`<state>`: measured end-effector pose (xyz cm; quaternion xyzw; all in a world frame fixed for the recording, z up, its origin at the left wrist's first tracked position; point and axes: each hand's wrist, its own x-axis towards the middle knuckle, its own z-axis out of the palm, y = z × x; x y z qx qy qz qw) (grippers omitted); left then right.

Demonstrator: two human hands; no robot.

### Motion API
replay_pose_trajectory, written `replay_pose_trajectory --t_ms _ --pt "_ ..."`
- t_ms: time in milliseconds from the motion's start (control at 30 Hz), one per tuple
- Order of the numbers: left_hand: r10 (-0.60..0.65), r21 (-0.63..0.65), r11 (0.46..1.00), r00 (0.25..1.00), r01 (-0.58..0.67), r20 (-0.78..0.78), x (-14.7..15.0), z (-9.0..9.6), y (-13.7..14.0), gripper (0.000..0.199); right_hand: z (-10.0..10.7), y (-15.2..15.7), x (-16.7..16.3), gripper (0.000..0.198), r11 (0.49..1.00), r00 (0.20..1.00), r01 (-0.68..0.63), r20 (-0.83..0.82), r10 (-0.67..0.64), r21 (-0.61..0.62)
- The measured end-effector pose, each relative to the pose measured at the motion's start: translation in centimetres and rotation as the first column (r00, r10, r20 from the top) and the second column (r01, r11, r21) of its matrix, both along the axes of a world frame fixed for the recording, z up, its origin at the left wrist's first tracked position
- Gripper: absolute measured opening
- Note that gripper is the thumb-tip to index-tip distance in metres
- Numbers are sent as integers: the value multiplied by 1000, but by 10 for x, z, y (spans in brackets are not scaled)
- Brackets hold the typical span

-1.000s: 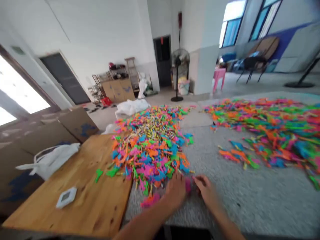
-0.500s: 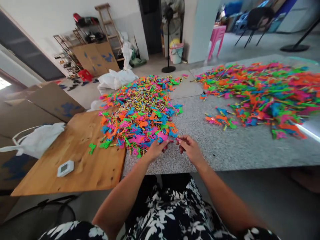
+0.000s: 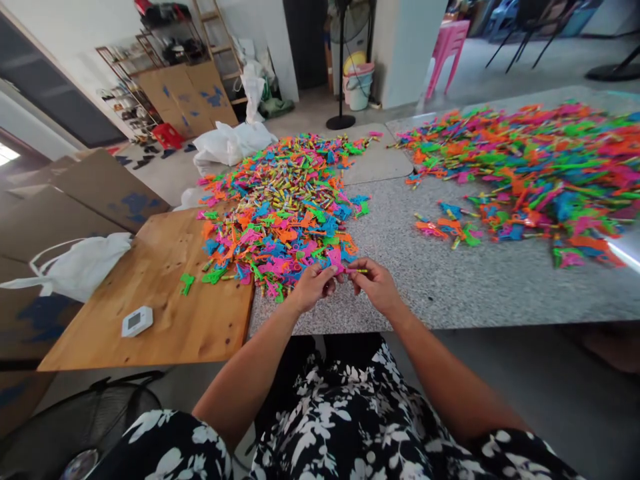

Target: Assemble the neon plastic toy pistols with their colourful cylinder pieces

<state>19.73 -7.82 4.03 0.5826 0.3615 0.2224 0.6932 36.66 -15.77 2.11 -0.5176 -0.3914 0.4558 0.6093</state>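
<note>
A pink toy gun [image 3: 336, 259] is pinched in my left hand [image 3: 314, 287], its body pointing away from me. My right hand [image 3: 375, 285] has its fingers closed on a small yellow tube [image 3: 361, 271] at the toy gun's right end. The tube lines up with the gun; whether it is seated inside I cannot tell. Both hands are just above the grey speckled table near its front edge. Beyond them spreads a heap of toy guns [image 3: 285, 237] in pink, orange, blue and green, with many loose yellow tubes [image 3: 287, 190] on top.
A second large heap of toy guns with tubes [image 3: 530, 173] lies on the right. On the left, a wooden board [image 3: 175, 320] carries a white digital device [image 3: 137, 321] and a green toy gun [image 3: 187, 283]. A white bag [image 3: 80, 267], cardboard boxes [image 3: 105, 187] and a fan [image 3: 75, 427] stand beside it.
My hands have come together with the toy gun and yellow tube now plainly visible between them. The whole view has tilted down slightly.
</note>
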Motion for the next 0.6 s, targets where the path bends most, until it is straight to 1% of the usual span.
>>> replay_pose_trajectory --t_ms 133,233,433,600 --pt "7 26 1000 1000 -7 3 1 2 -1 48 5 -3 3 28 1000 999 -31 25 30 5" --pt "-12 25 1000 1000 12 -13 1 4 -1 49 6 -3 5 24 999 998 -41 57 41 -1" --pt "-9 16 1000 1000 9 -4 -1 4 -4 48 4 -1 6 18 998 990 -56 125 58 -16" --pt "-27 19 999 999 27 -22 -2 5 -4 47 2 -2 6 18 998 988 -67 137 68 -11"
